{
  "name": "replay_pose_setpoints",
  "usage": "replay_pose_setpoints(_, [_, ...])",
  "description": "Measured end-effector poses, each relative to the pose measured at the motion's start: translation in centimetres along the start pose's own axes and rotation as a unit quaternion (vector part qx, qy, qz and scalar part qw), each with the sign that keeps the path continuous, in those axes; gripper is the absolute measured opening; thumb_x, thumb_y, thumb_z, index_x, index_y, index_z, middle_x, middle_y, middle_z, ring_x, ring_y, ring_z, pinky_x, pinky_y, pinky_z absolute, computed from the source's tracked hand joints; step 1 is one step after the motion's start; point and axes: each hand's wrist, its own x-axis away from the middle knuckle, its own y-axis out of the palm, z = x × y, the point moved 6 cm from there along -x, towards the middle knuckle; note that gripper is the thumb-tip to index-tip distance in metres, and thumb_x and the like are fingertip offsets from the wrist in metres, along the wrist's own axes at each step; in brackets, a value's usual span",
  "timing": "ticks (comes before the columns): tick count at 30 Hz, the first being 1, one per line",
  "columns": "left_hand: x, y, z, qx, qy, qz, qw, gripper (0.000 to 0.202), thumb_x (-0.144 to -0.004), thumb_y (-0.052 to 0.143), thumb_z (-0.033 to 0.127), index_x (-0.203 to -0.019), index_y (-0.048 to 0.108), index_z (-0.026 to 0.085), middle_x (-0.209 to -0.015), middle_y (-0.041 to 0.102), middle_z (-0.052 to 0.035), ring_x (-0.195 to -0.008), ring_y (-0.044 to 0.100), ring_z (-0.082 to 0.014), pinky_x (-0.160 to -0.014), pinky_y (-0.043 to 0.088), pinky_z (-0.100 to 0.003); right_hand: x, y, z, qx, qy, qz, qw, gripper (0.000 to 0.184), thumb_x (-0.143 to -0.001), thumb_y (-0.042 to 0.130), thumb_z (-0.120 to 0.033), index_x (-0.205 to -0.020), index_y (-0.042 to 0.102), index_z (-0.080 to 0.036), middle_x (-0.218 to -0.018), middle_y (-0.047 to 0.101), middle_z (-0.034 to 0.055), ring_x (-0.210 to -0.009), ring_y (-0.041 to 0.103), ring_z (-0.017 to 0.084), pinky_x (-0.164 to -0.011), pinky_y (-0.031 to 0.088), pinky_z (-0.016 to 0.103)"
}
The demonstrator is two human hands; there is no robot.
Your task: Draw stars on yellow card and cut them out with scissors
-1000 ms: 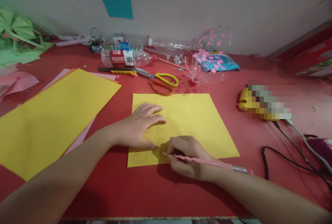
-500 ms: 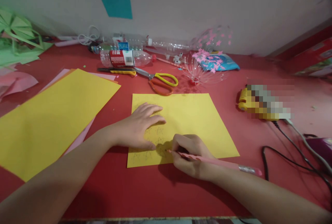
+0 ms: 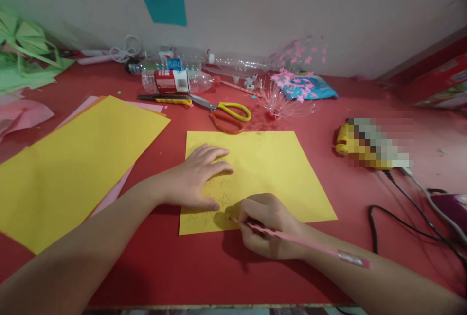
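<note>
Left hand (image 3: 199, 178): spread flat, sheet's left part
Right hand (image 3: 268, 230): pinching pink pencil (image 3: 310, 244), tip at sheet's near-left part
Yellow sheet (image 3: 273, 164): middle of red desk (image 3: 182, 276), near side of scissors (image 3: 235, 107)

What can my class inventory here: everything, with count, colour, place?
Flat tabletop: 1, red, throughout
Rectangular pencil-marked paper: 1, yellow, centre
Slim pencil: 1, pink, across paper's edge
Overlapping papers: several, yellow, orange, pink, left
Paper scraps: several, green, pink, far left
Plastic bottles: at least 3, clear, back
Metal scissors: 1, yellow, orange, behind paper
Slim cutter: 1, yellow, black, beside scissors
Plastic star spray: 1, clear, pink, back right
Flat packet: 1, blue, behind spray
Corded device: 1, yellow, right
Coiled cable: 1, white, back left
Boxy object: 1, red, far right
Unclear object: 1, purple, right edge
Flat square: 1, teal, wall
Left hand: 1, bare, on paper
Right hand: 1, bare, holding pencil
</note>
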Motion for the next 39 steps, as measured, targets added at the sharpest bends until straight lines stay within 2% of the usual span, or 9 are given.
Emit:
replay_pose_setpoints(10, [0.1,0.1,0.0,-0.004,0.004,0.0,1.0,0.066,-0.065,0.075,0.041,-0.123,0.051,0.022,-0.149,0.028,-0.0144,-0.138,0.017,-0.0373,-0.109,0.022,-0.056,-0.3,0.4,-0.8,0.003,-0.025,-0.054,0.998,0.017,-0.066,0.044,-0.004,-0.069,0.041,-0.021,-0.058,0.037,-0.0052,-0.05,0.028,0.009,-0.047,0.024,0.021])
replay_pose_setpoints(16, [0.0,0.1,-0.1,-0.006,0.009,0.014,1.0,0.065,-0.064,0.076,0.038,-0.122,0.052,0.023,-0.147,0.03,-0.013,-0.137,0.02,-0.037,-0.109,0.023,-0.055,-0.3,0.4,-0.7,0.005,-0.029,-0.051,0.998,0.013,-0.068,0.044,-0.007,-0.069,0.044,-0.02,-0.056,0.037,-0.0053,-0.049,0.028,0.009,-0.046,0.023,0.021])
replay_pose_setpoints(18, [0.0,0.1,-0.1,-0.006,0.012,0.017,1.0,0.064,-0.064,0.076,0.04,-0.121,0.052,0.023,-0.147,0.031,-0.013,-0.137,0.02,-0.0372,-0.108,0.024,-0.056,-0.3,0.2,-0.4,-0.024,-0.005,-0.048,0.999,0.012,-0.069,0.045,-0.007,-0.068,0.045,-0.019,-0.056,0.04,-0.0055,-0.048,0.03,0.008,-0.046,0.025,0.02])
replay_pose_setpoints(21, [0.0,0.2,-0.2,-0.008,0.012,0.014,1.0,0.063,-0.066,0.074,0.043,-0.122,0.052,0.022,-0.147,0.03,-0.0143,-0.137,0.02,-0.0374,-0.108,0.024,-0.056,-0.4,-0.1,0.7,-0.08,0.077,-0.029,0.993,0.012,-0.072,0.048,-0.009,-0.068,0.044,-0.019,-0.057,0.045,-0.0055,-0.047,0.037,0.006,-0.045,0.028,0.017])
replay_pose_setpoints(23, [0.0,0.2,-0.2,-0.008,0.014,0.015,1.0,0.063,-0.067,0.073,0.043,-0.121,0.052,0.022,-0.147,0.03,-0.0146,-0.136,0.02,-0.0373,-0.107,0.024,-0.056,-0.4,-0.2,1.1,-0.096,0.098,-0.029,0.99,0.011,-0.072,0.049,-0.01,-0.067,0.044,-0.019,-0.057,0.047,-0.0055,-0.047,0.039,0.006,-0.045,0.029,0.016])
replay_pose_setpoints(31, [-0.1,0.2,-0.3,-0.007,0.017,0.018,1.0,0.064,-0.064,0.075,0.042,-0.121,0.053,0.022,-0.147,0.031,-0.0142,-0.136,0.02,-0.0374,-0.107,0.025,-0.056,-0.7,0.1,0.4,-0.088,0.031,-0.039,0.995,0.012,-0.071,0.05,-0.01,-0.066,0.042,-0.019,-0.055,0.043,-0.0065,-0.047,0.035,0.006,-0.047,0.028,0.016])
replay_pose_setpoints(39, [0.0,0.1,-0.4,0.003,0.015,0.017,1.0,0.065,-0.065,0.075,0.045,-0.121,0.053,0.022,-0.147,0.031,-0.015,-0.136,0.02,-0.0379,-0.107,0.025,-0.057,-0.7,0.2,0.2,-0.074,0.033,-0.05,0.995,0.013,-0.071,0.049,-0.012,-0.066,0.041,-0.02,-0.056,0.044,-0.0059,-0.048,0.037,0.007,-0.047,0.03,0.017])
